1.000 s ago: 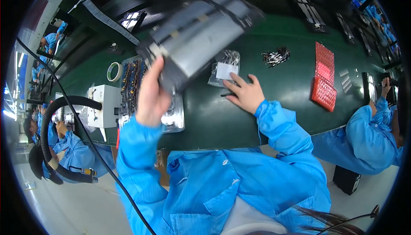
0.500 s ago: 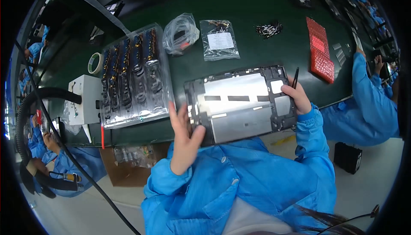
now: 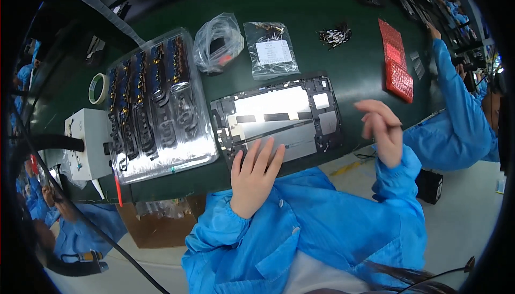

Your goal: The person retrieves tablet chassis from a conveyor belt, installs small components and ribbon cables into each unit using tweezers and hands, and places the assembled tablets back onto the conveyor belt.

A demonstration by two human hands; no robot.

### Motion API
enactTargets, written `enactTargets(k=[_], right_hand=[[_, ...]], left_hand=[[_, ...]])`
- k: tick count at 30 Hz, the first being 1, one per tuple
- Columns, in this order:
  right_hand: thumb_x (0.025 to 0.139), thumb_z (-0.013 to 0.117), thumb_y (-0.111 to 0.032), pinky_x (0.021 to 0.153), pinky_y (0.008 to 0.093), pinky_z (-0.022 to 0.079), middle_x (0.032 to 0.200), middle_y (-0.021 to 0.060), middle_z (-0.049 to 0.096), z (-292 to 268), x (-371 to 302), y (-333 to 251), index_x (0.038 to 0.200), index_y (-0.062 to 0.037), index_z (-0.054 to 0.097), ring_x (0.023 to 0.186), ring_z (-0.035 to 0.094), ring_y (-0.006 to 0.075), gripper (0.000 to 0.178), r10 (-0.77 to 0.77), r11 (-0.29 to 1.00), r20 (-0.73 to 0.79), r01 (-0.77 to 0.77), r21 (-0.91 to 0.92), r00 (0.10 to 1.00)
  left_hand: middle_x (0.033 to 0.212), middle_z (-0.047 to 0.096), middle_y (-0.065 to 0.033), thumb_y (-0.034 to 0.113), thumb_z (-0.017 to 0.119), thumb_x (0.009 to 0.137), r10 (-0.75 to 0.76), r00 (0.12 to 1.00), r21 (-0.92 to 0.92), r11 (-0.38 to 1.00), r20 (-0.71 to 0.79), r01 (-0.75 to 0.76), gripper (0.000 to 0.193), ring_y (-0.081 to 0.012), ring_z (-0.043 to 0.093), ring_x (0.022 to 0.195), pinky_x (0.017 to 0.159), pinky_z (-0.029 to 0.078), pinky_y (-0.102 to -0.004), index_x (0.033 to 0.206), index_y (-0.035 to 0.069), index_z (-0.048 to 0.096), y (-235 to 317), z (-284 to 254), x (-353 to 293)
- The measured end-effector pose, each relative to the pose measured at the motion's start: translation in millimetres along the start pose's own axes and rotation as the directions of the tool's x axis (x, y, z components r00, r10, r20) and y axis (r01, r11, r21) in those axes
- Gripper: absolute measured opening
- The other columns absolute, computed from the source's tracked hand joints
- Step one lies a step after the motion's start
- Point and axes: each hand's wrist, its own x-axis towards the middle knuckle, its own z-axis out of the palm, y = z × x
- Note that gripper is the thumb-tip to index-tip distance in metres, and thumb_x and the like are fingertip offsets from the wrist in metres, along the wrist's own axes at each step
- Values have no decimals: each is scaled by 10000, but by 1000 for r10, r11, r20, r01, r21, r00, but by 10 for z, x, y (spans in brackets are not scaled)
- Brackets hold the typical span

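Observation:
An opened tablet (image 3: 273, 103) lies on the green table before me, its inner side up, with silver plates, a black frame and small connectors. My left hand (image 3: 254, 179) rests on its near edge, fingers spread and stretched over the silver plate. To the right of the tablet, my right hand (image 3: 383, 130) is raised and apart from it. Its fingers are bent inward, and whatever they hold, if anything, is hidden.
Left of the tablet stands a clear tray (image 3: 155, 106) of small circuit parts. Beyond lie a bag of tubing (image 3: 219, 42), a labelled parts bag (image 3: 272, 53), loose connectors (image 3: 335, 35) and a red bubble-wrap pouch (image 3: 397, 63). A white box (image 3: 87, 144) and tape roll (image 3: 98, 88) stand far left.
The tablet has gone down from both hands onto the table. My left hand has moved onto its near edge; my right hand has let go and drawn off rightward. The black slender tool no longer shows.

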Motion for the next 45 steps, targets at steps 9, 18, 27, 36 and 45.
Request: enactTargets(k=[9, 18, 27, 36, 45], right_hand=[[894, 484, -179, 506, 221, 383, 768, 50, 545, 704, 1174, -524, 985, -4, 557, 588, 473, 87, 211, -38, 883, 180, -52, 467, 983], [745, 638, -100, 695, 312, 482, 895, 115, 634, 1642, 2056, 131, 946, -46, 644, 761, 601, 222, 209, -389, 918, 161, 396, -14, 907], [727, 645, -149, 676, 295, 480, 782, 104, 643, 1768, 2069, 259, 891, -53, 660, 719, 605, 222, 191, -346, 925, 186, 368, -95, 919], [725, 652, -159, 678, 311, 455, 780, 84, 649, 1775, 2071, 275, 877, -86, 670, 711, 589, 218, 169, -421, 881, 134, 440, -175, 897], [647, 710, -70, 573, 291, 407, 811, 19, 656, 1189, 1607, -251, 839, -93, 665, 659, 572, 187, 199, -678, 727, -2, 671, -146, 735]], left_hand=[[1157, 535, 0, 157, 506, 777, 48, 998, -75, 996, -31, -51, 323, -170, 503, 1047, 862, 368, -334, 1092, 188, 573, -139, -28, 113], [1081, 582, 54, 219, 532, 787, 48, 996, -1, 999, -71, -49, 241, -115, 540, 979, 879, 334, -272, 1007, 258, 619, -120, 46, 124], [1074, 586, 76, 258, 544, 793, 52, 998, 15, 999, -29, -51, 237, -99, 543, 952, 887, 320, -263, 1013, 293, 626, -133, 64, 150], [1064, 590, 78, 247, 548, 786, 40, 998, 32, 999, -46, -38, 238, -105, 545, 946, 880, 329, -272, 1005, 299, 627, -110, 68, 144], [1107, 570, -34, 225, 551, 795, 47, 995, -350, 934, -83, -73, 268, -174, 518, 1045, 880, 367, -295, 1051, 165, 599, -160, -109, 52]])
